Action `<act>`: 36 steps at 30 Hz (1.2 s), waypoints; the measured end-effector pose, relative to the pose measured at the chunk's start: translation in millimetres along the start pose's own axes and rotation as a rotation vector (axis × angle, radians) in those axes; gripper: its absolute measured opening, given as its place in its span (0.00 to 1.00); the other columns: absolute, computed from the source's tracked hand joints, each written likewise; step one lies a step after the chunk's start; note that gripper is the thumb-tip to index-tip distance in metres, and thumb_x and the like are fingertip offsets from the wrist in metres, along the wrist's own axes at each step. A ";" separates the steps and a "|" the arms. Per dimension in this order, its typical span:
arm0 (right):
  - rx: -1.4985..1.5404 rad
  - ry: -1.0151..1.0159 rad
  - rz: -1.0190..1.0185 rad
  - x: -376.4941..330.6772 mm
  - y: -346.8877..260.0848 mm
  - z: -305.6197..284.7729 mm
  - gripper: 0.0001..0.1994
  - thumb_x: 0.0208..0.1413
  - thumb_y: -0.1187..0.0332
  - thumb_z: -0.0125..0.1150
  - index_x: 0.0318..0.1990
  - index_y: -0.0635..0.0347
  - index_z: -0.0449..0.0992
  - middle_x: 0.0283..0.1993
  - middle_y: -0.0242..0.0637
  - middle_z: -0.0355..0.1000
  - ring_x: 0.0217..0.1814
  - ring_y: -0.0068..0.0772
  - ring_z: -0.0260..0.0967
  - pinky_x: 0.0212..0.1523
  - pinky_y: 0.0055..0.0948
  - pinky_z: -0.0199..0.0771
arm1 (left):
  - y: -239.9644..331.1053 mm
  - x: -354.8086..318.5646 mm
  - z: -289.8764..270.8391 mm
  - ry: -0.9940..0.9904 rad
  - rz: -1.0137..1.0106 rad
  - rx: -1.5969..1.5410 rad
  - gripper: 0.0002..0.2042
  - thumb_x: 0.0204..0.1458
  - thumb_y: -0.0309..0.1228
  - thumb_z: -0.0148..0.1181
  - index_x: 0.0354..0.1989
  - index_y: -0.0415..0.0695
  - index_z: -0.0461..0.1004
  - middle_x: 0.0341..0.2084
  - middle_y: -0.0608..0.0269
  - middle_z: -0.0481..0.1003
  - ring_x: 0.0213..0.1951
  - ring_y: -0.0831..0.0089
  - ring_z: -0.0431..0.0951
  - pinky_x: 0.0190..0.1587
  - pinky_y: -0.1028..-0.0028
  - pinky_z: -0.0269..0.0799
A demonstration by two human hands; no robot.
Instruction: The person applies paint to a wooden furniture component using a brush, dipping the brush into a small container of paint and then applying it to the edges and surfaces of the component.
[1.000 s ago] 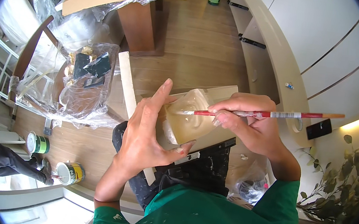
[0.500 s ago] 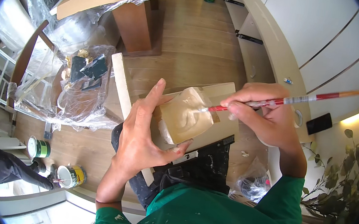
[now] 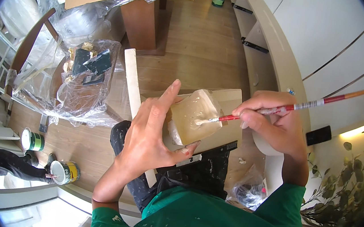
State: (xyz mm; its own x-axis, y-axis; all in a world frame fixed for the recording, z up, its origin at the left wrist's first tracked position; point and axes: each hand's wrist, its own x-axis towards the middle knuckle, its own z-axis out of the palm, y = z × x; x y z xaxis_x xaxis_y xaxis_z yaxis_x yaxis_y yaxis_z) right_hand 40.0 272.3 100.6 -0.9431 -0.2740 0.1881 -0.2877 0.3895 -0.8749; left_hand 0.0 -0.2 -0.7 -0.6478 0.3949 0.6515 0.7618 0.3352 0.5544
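My left hand (image 3: 146,132) is wrapped round a small, open, box-shaped container (image 3: 173,132), its thumb on the near side and its fingers on the far side. Cream paint (image 3: 191,108) lies in the container. A thin paintbrush (image 3: 324,101) with a red, paint-smeared handle is pinched in my right hand (image 3: 276,117). Its bristles dip into the paint, and the handle slants up to the right. Under the container, across my lap, rests a pale board-like piece (image 3: 234,119) with a black rail along its near edge. A narrow cream edge stands up at its left.
Plastic sheeting covers a chair (image 3: 41,48) at left, with dark scraps (image 3: 97,62) on it. Paint buckets (image 3: 33,139) stand at lower left, beside another person's legs (image 3: 6,160). A curved counter (image 3: 286,62) runs along the right, with a phone (image 3: 318,136) and a leafy plant (image 3: 349,177).
The brush tip has moved slightly within the paint, stirring its surface. My left hand keeps its hold on the container. The whole view has shifted a little.
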 end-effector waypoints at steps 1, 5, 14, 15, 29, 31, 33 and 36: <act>0.030 0.009 0.023 -0.7 2.4 -1.2 0.06 0.66 0.75 0.66 0.44 0.68 0.86 0.38 0.36 0.82 0.40 0.20 0.76 0.40 0.24 0.73 | 0.1 0.4 -0.5 0.001 0.002 -0.005 0.57 0.33 0.31 0.84 0.77 0.35 0.57 0.50 0.48 0.79 0.45 0.50 0.79 0.52 0.57 0.79; 0.302 0.040 -0.016 0.8 52.6 7.6 0.09 0.68 0.73 0.63 0.50 0.66 0.85 0.54 0.39 0.78 0.52 0.25 0.77 0.52 0.27 0.76 | 1.7 2.0 -1.6 -0.003 0.009 -0.002 0.57 0.34 0.31 0.83 0.77 0.35 0.56 0.51 0.49 0.79 0.47 0.48 0.80 0.55 0.56 0.78; 0.629 -0.008 0.240 7.6 55.3 35.3 0.20 0.75 0.66 0.56 0.69 0.67 0.72 0.73 0.44 0.70 0.65 0.35 0.76 0.59 0.40 0.83 | 13.9 7.0 -6.9 -0.125 -0.132 -0.105 0.58 0.40 0.29 0.83 0.79 0.37 0.50 0.57 0.42 0.76 0.59 0.49 0.81 0.58 0.59 0.81; 0.667 -0.001 0.252 8.1 59.3 36.3 0.19 0.75 0.67 0.57 0.68 0.65 0.74 0.71 0.40 0.72 0.63 0.32 0.77 0.58 0.38 0.84 | 15.3 8.4 -6.9 -0.129 -0.191 -0.192 0.57 0.41 0.28 0.82 0.79 0.38 0.49 0.59 0.42 0.75 0.60 0.50 0.80 0.58 0.59 0.81; 0.810 0.060 0.044 9.9 67.4 23.7 0.15 0.76 0.70 0.53 0.64 0.64 0.76 0.77 0.50 0.64 0.71 0.42 0.71 0.62 0.47 0.82 | 30.2 25.0 0.2 -0.003 -0.650 -1.289 0.36 0.70 0.42 0.56 0.80 0.43 0.48 0.71 0.46 0.62 0.68 0.56 0.71 0.66 0.56 0.73; 0.803 0.050 0.048 9.8 64.6 26.2 0.15 0.75 0.70 0.54 0.63 0.65 0.76 0.76 0.49 0.65 0.69 0.41 0.73 0.62 0.46 0.83 | 27.4 26.9 6.2 0.007 -0.786 -1.557 0.32 0.73 0.49 0.50 0.77 0.42 0.57 0.66 0.50 0.69 0.68 0.57 0.72 0.67 0.56 0.71; 0.787 0.039 0.063 10.8 60.6 31.3 0.15 0.75 0.70 0.56 0.62 0.67 0.76 0.74 0.46 0.68 0.66 0.38 0.75 0.62 0.43 0.84 | 32.6 26.5 12.1 0.067 -0.899 -1.625 0.31 0.72 0.57 0.45 0.69 0.43 0.67 0.59 0.58 0.76 0.63 0.63 0.74 0.62 0.60 0.70; 0.749 0.024 0.121 11.2 58.8 37.7 0.15 0.75 0.69 0.57 0.62 0.66 0.77 0.69 0.44 0.72 0.65 0.35 0.76 0.60 0.42 0.84 | 33.8 17.3 22.8 0.196 -0.979 -1.822 0.35 0.70 0.62 0.45 0.68 0.43 0.68 0.60 0.59 0.75 0.56 0.64 0.75 0.55 0.64 0.70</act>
State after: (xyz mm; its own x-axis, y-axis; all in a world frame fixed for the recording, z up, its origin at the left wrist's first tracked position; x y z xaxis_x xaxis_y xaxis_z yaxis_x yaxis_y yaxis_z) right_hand 18.8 259.0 34.4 -0.9666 -0.2452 0.0740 -0.0003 -0.2876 -0.9578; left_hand 14.5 37.4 17.4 -0.8327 0.5346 -0.1441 -0.5476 -0.7563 0.3580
